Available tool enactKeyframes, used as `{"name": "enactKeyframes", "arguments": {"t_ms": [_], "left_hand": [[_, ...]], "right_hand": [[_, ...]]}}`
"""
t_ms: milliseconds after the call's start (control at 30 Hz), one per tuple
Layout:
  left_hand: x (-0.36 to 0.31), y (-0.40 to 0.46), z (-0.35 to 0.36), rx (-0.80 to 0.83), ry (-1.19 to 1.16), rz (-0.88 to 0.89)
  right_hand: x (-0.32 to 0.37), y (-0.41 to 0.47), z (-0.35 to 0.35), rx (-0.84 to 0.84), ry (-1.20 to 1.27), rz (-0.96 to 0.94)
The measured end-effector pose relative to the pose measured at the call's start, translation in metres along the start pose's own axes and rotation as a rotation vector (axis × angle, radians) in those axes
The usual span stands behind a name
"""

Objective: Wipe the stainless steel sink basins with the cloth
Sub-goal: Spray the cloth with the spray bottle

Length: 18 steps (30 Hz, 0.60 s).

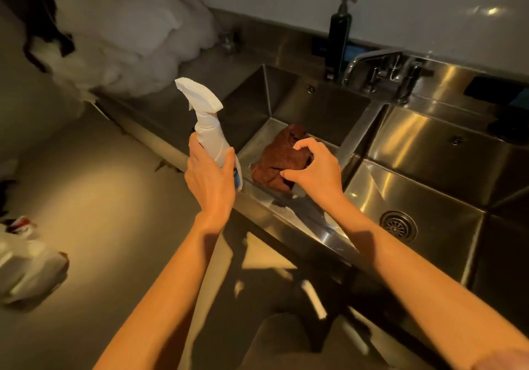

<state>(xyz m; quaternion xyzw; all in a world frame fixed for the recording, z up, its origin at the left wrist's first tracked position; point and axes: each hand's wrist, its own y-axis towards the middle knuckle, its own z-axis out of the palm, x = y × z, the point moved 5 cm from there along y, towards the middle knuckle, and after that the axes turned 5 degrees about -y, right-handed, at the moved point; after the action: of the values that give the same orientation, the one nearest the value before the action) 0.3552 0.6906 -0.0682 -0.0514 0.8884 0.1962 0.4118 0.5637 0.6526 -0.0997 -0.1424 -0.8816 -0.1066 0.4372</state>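
A crumpled brown cloth lies on the floor of the left stainless steel sink basin. My right hand reaches down into that basin and its fingers close on the near right part of the cloth. Over the basin's left front rim my left hand grips a white spray bottle upright, its nozzle aimed up and to the left. The right basin has a round drain near its front.
A faucet stands behind the divider between the basins. A dark soap pump bottle stands on the back ledge. A heap of white bags fills the counter at the left. Shoes lie on the floor at far left.
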Motion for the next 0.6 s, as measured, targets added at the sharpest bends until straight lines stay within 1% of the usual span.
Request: {"name": "enactKeyframes", "arguments": {"t_ms": [267,600], "left_hand": [[0.046,0.064,-0.033,0.018,0.016,0.028],[0.075,0.127,-0.033,-0.001,0.012,-0.013]], "right_hand": [[0.050,0.026,0.062,-0.025,0.068,0.006],[0.076,0.083,0.107,-0.058,0.049,-0.010]]}}
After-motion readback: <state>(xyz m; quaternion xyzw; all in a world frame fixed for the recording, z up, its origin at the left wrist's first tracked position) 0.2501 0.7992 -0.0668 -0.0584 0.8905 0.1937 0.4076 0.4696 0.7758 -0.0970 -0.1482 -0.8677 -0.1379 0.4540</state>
